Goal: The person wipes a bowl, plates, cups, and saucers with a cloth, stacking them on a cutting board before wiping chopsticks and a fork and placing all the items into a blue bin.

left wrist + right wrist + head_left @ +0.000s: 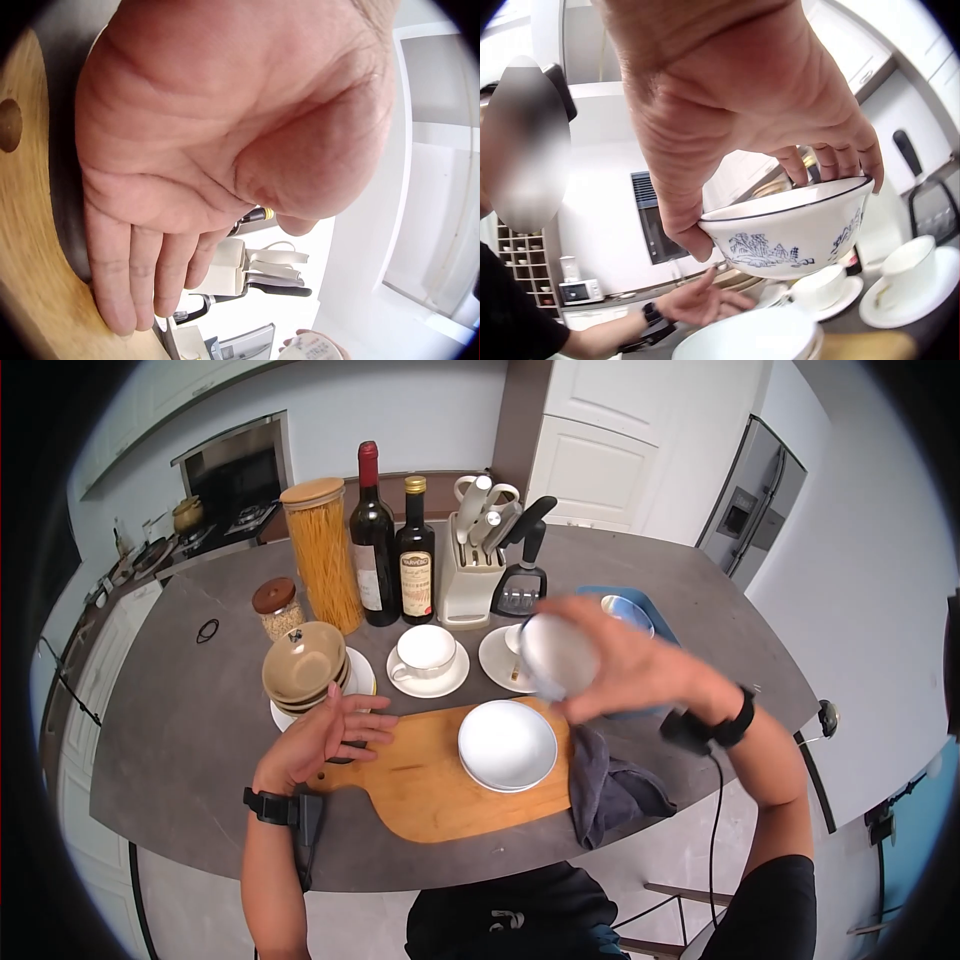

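My right hand point(645, 665) grips a white bowl with blue landscape drawings point(780, 232) by its rim, thumb on one side and fingers on the other. The bowl is held in the air, right of and above a stack of white bowls point(507, 745). That stack sits on a wooden cutting board point(420, 800). My left hand point(325, 740) holds nothing; its fingers are extended with the palm showing in the left wrist view. It hovers by the board's handle end, just in front of several stacked brown bowls point(303, 660) on white plates.
A dark cloth point(612, 790) lies at the board's right end. Behind stand two cups on saucers point(427, 655), a pasta jar point(322, 555), two dark bottles point(372, 550) and a knife block point(470, 585). A blue tray point(655, 610) holding a bowl is at right.
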